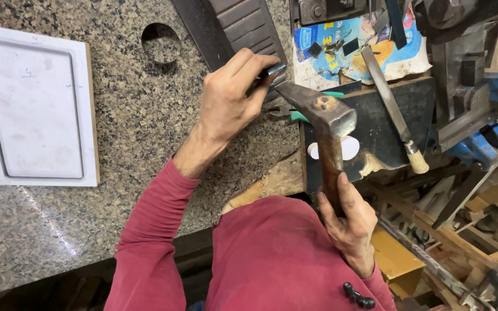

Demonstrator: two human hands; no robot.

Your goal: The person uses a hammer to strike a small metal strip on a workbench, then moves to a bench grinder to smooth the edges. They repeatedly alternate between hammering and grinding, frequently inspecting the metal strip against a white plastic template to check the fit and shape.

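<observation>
Our right hand [350, 216] wraps shut around the hammer [325, 124] handle, its head over the dark block [393, 132]. Our left hand [231, 98] pinches a small metal piece [273, 70] just left of that block, on the granite counter [134, 126]; a file [393, 109] lies across the block, a white panel [30, 103] far left.

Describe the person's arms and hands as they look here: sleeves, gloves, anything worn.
Both arms wear dark red long sleeves of a soft, creased fabric, part of the same red top. The left hand and right hand are bare: no gloves, rings or watch visible. The left cuff is pushed slightly up the forearm.
</observation>
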